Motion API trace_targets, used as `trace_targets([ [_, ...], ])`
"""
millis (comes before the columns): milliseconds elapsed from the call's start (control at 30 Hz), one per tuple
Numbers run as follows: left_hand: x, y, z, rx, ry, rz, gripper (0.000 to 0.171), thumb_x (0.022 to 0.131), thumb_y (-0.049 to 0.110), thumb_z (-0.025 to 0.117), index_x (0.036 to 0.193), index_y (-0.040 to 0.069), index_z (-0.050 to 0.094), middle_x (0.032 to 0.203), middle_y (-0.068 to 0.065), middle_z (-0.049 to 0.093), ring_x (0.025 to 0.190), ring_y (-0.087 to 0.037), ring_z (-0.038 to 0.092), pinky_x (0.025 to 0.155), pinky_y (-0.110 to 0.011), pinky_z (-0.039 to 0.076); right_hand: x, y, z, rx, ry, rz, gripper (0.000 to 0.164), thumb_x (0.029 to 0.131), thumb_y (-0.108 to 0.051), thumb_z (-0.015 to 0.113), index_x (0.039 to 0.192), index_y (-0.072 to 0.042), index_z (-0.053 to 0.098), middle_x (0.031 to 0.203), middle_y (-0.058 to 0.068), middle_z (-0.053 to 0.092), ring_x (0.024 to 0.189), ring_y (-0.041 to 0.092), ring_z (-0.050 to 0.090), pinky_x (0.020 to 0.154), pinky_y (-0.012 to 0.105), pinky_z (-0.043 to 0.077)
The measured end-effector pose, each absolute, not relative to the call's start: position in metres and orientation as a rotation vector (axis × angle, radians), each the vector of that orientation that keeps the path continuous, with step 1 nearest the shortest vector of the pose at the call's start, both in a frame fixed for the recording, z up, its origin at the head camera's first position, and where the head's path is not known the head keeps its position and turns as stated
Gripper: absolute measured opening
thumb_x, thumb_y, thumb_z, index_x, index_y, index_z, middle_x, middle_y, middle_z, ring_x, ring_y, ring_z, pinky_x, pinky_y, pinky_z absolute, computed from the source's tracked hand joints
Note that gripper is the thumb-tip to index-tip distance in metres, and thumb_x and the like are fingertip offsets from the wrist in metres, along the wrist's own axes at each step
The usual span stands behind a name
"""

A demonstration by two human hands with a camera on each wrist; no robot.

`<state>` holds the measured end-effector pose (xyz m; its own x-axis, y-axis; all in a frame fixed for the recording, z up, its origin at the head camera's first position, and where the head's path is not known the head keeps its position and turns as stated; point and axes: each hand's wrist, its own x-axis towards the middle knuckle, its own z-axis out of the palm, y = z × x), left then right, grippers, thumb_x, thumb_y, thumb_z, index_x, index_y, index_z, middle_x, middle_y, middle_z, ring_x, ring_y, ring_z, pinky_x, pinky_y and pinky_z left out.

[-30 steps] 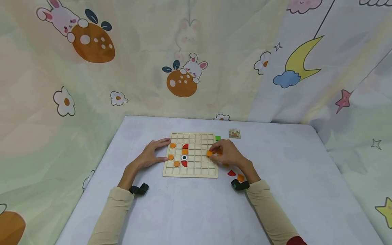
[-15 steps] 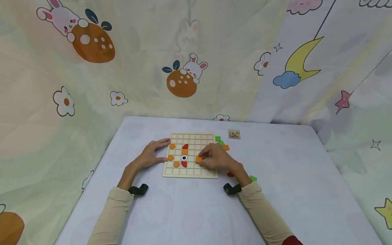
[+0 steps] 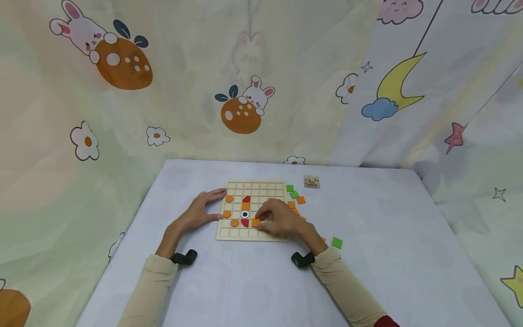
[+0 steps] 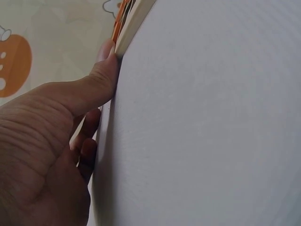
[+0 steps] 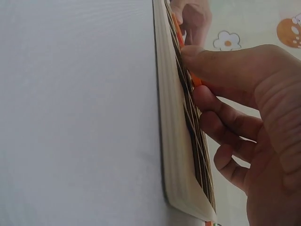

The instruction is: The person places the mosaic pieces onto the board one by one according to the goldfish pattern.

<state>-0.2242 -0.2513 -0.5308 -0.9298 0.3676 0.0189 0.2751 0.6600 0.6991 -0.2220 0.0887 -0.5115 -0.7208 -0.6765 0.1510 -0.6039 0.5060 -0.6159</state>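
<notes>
A light wooden grid board (image 3: pixel 267 188) lies on the table. My left hand (image 3: pixel 199 210) rests at its left edge, thumb and fingers extended and spread, the thumb (image 4: pixel 96 82) touching the edge in the left wrist view. Over the board, my right hand (image 3: pixel 283 219) pinches an orange square tile (image 3: pixel 255 222) between thumb and fingers, just right of the lower red quarter-round tile (image 3: pixel 244 223). Above that stand a white disc with a black ring (image 3: pixel 244 214), another orange square (image 3: pixel 245 206) and a red piece (image 3: pixel 246 199). Three orange discs (image 3: pixel 229 198) sit toward the left.
Right of the board lie green squares (image 3: pixel 294 194) and several orange squares (image 3: pixel 301 200), partly hidden by my right hand. A green square (image 3: pixel 337 242) lies beyond my right wrist. A small patterned card (image 3: pixel 312 181) is behind. A printed cloth hangs past the table's far edge.
My right hand has carried the orange square left and nearer across the board, from its right side to beside the lower red piece. The left hand has stayed at the edge.
</notes>
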Motion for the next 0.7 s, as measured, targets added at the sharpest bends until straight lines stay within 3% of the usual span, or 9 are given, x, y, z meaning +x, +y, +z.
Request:
trace_targets([
  [400, -0.2228, -0.2505, -0.5301, 0.521, 2.756, 1.124, 0.087, 0.089, 0.016, 0.092, 0.165, 0.016, 0.05, 0.178, -0.008, 0.04, 0.161, -0.041, 0.035, 0.13, -0.068, 0.028, -0.2193, 0.0863, -0.508, -1.095, 2.627, -0.974, 0.021, 0.089, -0.025, 0.093, 0.107, -0.015, 0.086, 0.097, -0.008, 0.08, 0.094, 0.009, 0.063, 0.091, 0.032, 0.055],
  [700, -0.2224, -0.2498, -0.5303, 0.524, 2.754, 1.136, 0.085, 0.089, 0.017, 0.091, 0.164, 0.015, 0.051, 0.177, -0.009, 0.041, 0.16, -0.042, 0.036, 0.129, -0.068, 0.029, -0.2179, 0.0878, -0.5089, -1.071, 2.632, -0.979, 0.012, 0.091, -0.024, 0.089, 0.1, -0.018, 0.083, 0.094, -0.012, 0.076, 0.094, 0.01, 0.062, 0.089, 0.031, 0.054],
])
